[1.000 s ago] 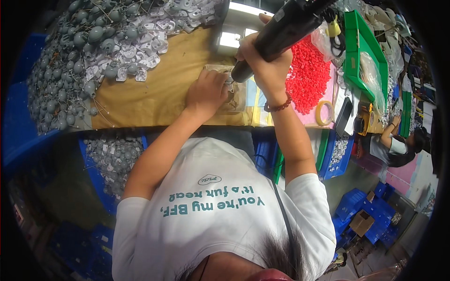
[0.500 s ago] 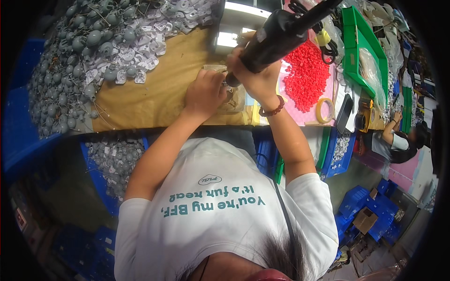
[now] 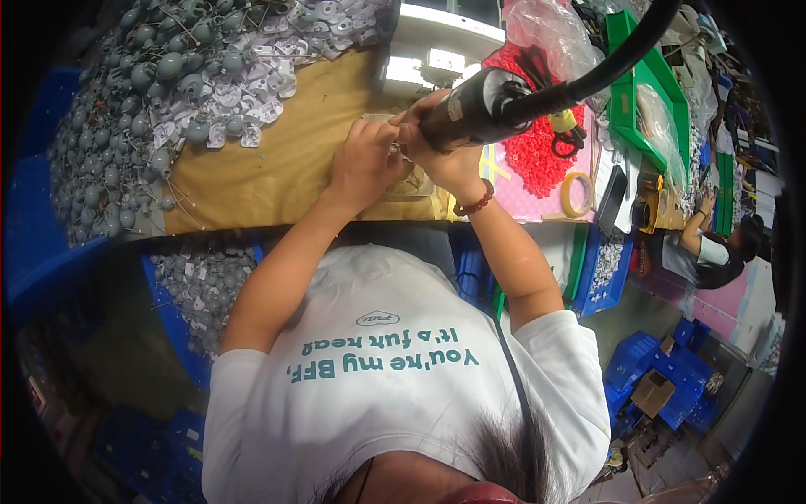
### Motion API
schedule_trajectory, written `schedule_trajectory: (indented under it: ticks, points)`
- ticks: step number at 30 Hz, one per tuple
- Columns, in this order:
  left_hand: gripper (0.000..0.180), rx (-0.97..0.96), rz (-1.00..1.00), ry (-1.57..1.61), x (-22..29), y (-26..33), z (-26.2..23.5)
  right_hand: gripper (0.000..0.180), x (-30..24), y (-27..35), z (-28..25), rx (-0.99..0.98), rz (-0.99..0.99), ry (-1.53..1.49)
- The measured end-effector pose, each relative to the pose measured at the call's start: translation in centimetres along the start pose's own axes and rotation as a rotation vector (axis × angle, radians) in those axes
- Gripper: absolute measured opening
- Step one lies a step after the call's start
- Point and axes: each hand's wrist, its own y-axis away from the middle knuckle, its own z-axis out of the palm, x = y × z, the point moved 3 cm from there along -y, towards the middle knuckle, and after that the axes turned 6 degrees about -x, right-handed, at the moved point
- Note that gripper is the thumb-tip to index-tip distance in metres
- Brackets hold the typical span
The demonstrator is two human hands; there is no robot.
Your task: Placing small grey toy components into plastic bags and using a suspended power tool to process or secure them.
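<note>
My right hand (image 3: pixel 445 164) is wrapped round a black corded electric screwdriver (image 3: pixel 474 109), its body tilted and its thick cable rising to the upper right. Close against it, my left hand (image 3: pixel 365 164) has its fingers bent together at the fingertips of the right. Whatever small part they pinch is hidden by the fingers. Both hands are over a shallow clear tray (image 3: pixel 417 186) at the near edge of the bench, which is covered in brown paper (image 3: pixel 277 181). The screwdriver's tip cannot be seen.
Grey round parts with wires (image 3: pixel 109 168) and white plastic pieces (image 3: pixel 252 101) heap at left. A white device (image 3: pixel 445 34) stands ahead. Small red parts (image 3: pixel 533 164), a tape roll (image 3: pixel 577 195) and a green tray (image 3: pixel 621 92) lie right. Another person (image 3: pixel 709 252) sits at far right.
The screwdriver has tipped over to the right and lower, and its cable now curves away. My right hand has turned with it and shifted slightly left; my left hand has barely moved.
</note>
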Motion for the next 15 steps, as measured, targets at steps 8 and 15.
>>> schedule_trajectory:
  ticks: [8, 15]
  points:
    - [0.041, -0.041, -0.145, -0.06, 0.3, 0.0, -0.2, 0.016, -1.7, -1.9, -3.5, 0.332, 0.111, -0.146]
    - [0.034, -0.038, -0.108, -0.031, 0.6, 0.7, -0.3, 0.026, 5.3, -0.7, -11.8, 0.575, 0.235, -0.125]
